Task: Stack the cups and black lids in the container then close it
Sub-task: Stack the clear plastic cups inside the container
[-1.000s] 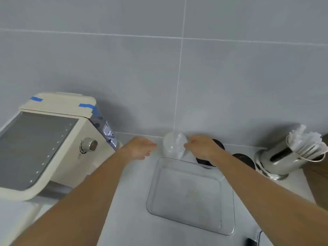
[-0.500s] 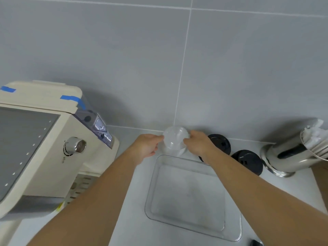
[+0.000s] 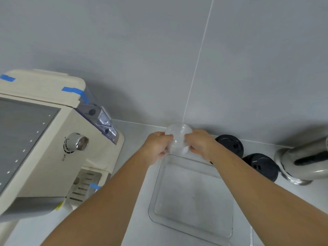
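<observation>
- My left hand [image 3: 157, 148], at the centre of the frame, comes in from the lower left on a bare forearm; its fingers are curled round the left side of the cup [image 3: 178, 138], gripping it.
- My right hand [image 3: 199, 144], reaching in from the lower right, mirrors it; its fingers and thumb pinch the right side of the same cup.
- The cup is clear plastic, nearly colourless, and seen almost end-on, so that it reads as a pale circle between the two hands. It is held just above the far edge of the container [image 3: 193, 229], close to where the counter meets the wall. Whether it is a single cup or several nested together cannot be told.
- The container is a clear, shallow, rectangular tray with rounded corners, lying open on the pale counter in the lower centre of the frame, partly crossed by my right forearm.
- Two black lids [image 3: 230, 144] [image 3: 262, 166], round and flat, lie on the counter at centre right, just beside the container.
- A cream machine [image 3: 53, 157] with a chrome knob fills the left of the frame.
- A shiny metal holder [image 3: 305, 164] stands at the right edge.
</observation>
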Motion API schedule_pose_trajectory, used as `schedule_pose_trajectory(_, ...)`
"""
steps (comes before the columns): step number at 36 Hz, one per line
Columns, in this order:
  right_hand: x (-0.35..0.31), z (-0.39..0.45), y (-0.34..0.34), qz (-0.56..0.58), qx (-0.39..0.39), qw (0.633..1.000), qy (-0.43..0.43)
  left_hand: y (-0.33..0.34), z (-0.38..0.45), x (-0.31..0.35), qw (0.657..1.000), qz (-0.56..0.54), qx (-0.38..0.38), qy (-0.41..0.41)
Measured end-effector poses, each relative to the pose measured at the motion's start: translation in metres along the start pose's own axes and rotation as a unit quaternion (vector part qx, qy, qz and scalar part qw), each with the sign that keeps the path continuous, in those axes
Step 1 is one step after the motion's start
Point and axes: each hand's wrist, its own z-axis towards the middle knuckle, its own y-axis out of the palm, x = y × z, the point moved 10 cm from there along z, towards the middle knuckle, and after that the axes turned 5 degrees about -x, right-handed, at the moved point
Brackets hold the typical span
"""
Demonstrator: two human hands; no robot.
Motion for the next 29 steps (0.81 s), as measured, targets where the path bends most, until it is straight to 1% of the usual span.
schedule_pose_trajectory(3,0.002,-0.003,0.003,0.04,-0.016,0.999,-0.001,-0.001,0.002,-0.003,1.0,-0.011,0.005,0.003)
schedule_pose_trajectory(12,0.007,-0.002,0.004,0.068,-0.012,0.998,0.001,0.0,0.003,-0.002,1.0,-0.003,0.005,0.013)
schedule_pose_trajectory(18,0.008,-0.001,0.004,0.077,-0.039,0.996,0.009,-0.001,0.001,-0.001,0.999,-0.033,-0.002,0.016)
schedule_pose_trajectory(24,0.011,0.001,0.005,0.095,-0.064,0.993,0.026,-0.007,0.0,-0.008,0.997,-0.081,-0.01,0.0)
schedule_pose_trajectory(29,0.006,-0.001,0.004,0.116,-0.077,0.99,0.019,-0.013,0.001,-0.008,0.997,-0.078,-0.021,0.009)
